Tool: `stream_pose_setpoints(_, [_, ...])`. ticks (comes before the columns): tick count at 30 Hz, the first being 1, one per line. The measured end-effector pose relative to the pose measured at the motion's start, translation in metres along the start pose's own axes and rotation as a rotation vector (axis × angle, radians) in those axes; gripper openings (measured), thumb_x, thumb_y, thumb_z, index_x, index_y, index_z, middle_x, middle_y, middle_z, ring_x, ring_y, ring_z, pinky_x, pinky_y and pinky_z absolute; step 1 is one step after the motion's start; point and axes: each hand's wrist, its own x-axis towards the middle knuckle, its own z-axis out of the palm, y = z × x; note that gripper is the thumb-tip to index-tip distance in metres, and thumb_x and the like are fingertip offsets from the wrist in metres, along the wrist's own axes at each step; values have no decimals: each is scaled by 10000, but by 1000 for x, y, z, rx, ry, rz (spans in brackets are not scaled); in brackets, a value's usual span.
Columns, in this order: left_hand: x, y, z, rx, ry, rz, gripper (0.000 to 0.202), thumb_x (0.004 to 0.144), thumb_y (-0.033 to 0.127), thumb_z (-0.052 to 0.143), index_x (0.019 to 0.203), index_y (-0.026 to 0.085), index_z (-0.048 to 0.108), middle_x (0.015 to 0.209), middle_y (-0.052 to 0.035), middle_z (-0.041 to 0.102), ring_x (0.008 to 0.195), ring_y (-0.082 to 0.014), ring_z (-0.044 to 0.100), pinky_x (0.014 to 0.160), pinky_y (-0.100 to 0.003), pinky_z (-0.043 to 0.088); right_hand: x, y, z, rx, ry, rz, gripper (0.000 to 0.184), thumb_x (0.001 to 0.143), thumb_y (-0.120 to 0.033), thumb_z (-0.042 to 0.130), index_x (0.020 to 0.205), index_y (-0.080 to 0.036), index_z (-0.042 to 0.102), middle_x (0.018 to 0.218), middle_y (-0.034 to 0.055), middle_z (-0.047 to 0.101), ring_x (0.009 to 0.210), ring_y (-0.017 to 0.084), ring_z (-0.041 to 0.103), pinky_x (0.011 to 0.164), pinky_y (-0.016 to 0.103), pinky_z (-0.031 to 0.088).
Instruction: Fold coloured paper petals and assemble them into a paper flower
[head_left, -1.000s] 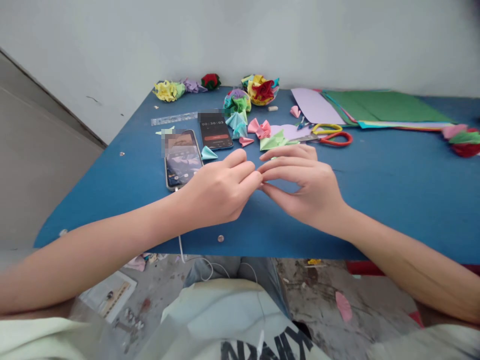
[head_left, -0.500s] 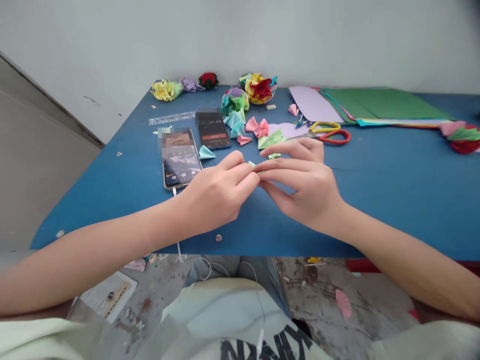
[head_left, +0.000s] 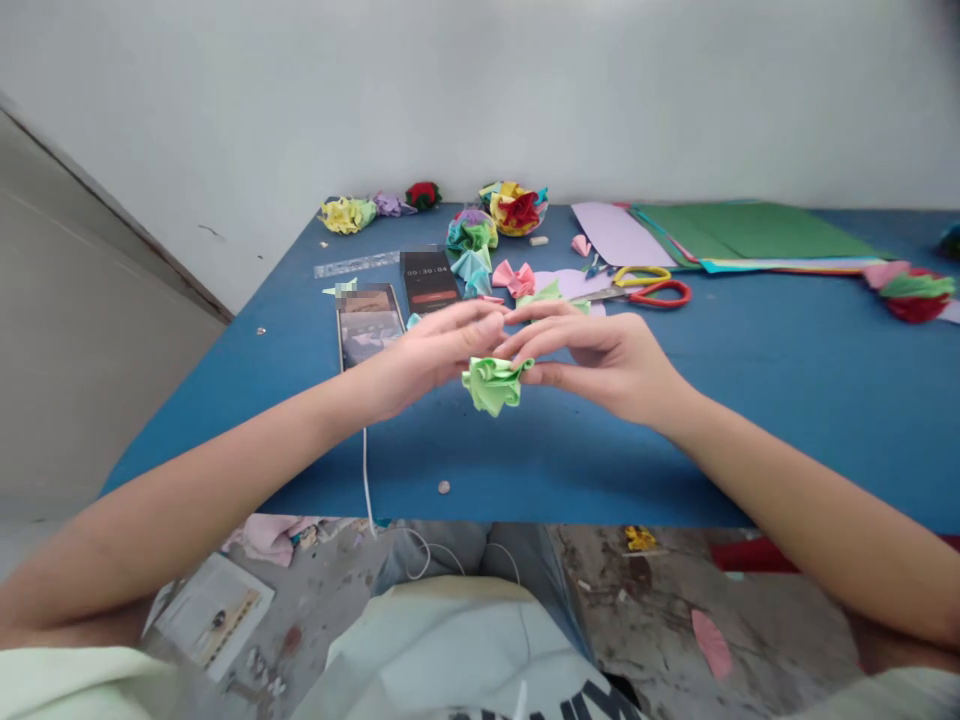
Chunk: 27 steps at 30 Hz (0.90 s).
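A light green folded paper flower (head_left: 493, 386) hangs above the near part of the blue table, its ruffled edges uppermost. My right hand (head_left: 606, 362) pinches its right side between thumb and fingers. Just behind and to the left of the flower, my left hand (head_left: 441, 348) has its fingers stretched out; its fingertips meet those of the right hand, and it does not grip the paper. Past the hands lie a pink folded paper piece (head_left: 514, 279) and another light green paper piece (head_left: 547, 295), partly hidden by my right fingers.
Left of the hands are a phone (head_left: 367, 318) with a white cable, a second phone (head_left: 429, 281) and a clear ruler (head_left: 357, 264). Scissors (head_left: 658, 291) lie behind my right hand. Paper sheets (head_left: 765, 232) and finished paper flowers (head_left: 519, 208) line the back.
The green paper, mostly hidden between my fingers before, now shows as a ruffled flower below them. My left hand has opened from its grip. The view has tilted slightly upward.
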Motion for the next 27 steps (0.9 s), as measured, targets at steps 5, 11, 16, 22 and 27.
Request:
stream_pose_setpoints(5, [-3,2,4,-204,-235,-133,345,837,371,523,1079,127,552,1008,-111,610,945,-212,598,714,-273,518,3,3,-2,76,-40,-27,136,742,-180,667,863,-240,685,987,8,681,1084,188,546,1014,405,377])
stream_pose_setpoints(11, [-2,4,1,-299,-189,-105,302,841,266,534,1120,154,555,1010,-99,637,964,-204,602,759,-298,528,2,1,-1,-34,-3,14,248,808,-178,580,1048,-227,616,1095,41,629,1082,192,542,998,401,385])
stream_pose_setpoints(16, [2,-2,0,-369,21,-36,266,846,283,537,1073,150,577,1036,-91,627,958,-173,601,848,-330,512,-3,3,4,-447,171,-93,294,800,-173,554,1094,-191,554,1089,77,604,1034,209,547,915,391,414])
stream_pose_setpoints(22, [3,-8,6,-425,45,-37,314,779,239,632,1079,170,570,1066,-77,619,929,-149,611,867,-310,492,-6,12,6,-721,261,-239,275,755,-176,615,1023,-218,569,1063,66,609,984,216,557,853,392,408])
stream_pose_setpoints(27, [4,-12,8,-432,-10,-53,330,740,197,675,1054,179,574,1022,-45,631,881,-114,616,900,-303,477,-7,13,7,-688,280,-301,274,755,-103,598,993,-239,595,1017,47,629,917,185,577,816,365,416])
